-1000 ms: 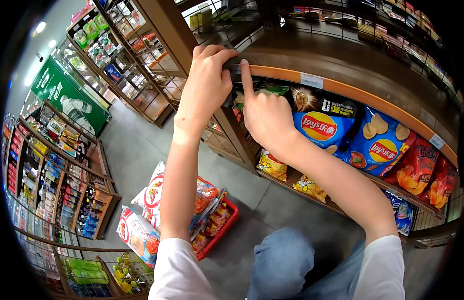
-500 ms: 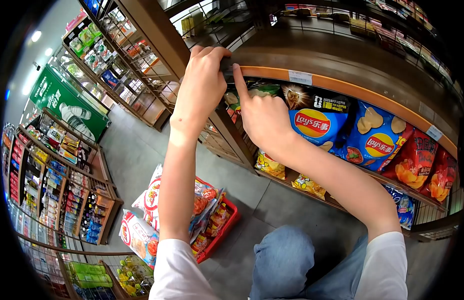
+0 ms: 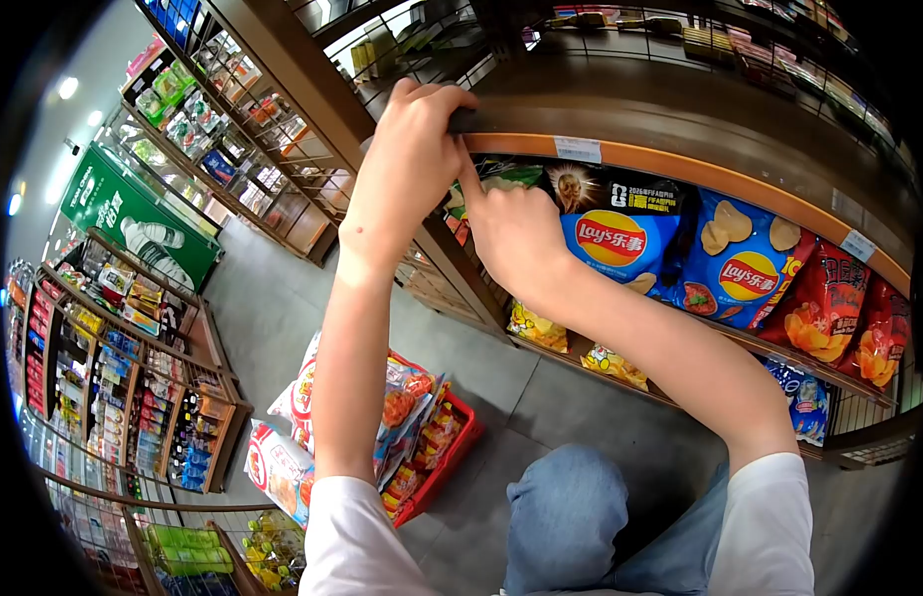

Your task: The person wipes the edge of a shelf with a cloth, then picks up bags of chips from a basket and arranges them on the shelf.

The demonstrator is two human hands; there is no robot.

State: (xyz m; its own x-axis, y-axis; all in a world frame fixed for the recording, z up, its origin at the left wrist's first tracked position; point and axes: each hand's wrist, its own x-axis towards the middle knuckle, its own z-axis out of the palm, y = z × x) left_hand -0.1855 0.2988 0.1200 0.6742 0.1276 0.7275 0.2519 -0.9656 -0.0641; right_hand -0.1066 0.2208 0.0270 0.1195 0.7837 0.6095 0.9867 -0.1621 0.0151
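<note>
My left hand (image 3: 412,149) is closed over the left end of the brown shelf (image 3: 620,104), beside the upright post (image 3: 293,70). Its thumb and fingers bend around a small dark piece (image 3: 463,120) whose kind I cannot make out. Just below, my right hand (image 3: 516,223) stretches its index finger up to the end of the orange-brown shelf edge strip (image 3: 700,174), close against the left hand. The right hand's other fingers are curled, and its fingertip is partly hidden. Blue Lay's chip bags (image 3: 613,243) stand on the shelf beneath the strip.
Red chip bags (image 3: 824,303) stand farther right, with yellow snack bags (image 3: 536,328) lower down. A red basket (image 3: 457,462) of snacks sits on the grey floor (image 3: 491,377). Drink shelves (image 3: 134,397) and a green panel (image 3: 134,214) are at the left.
My left hand has shifted slightly up and right. The right index fingertip has moved left and down from the strip's face to against my left hand. The view has shifted slightly.
</note>
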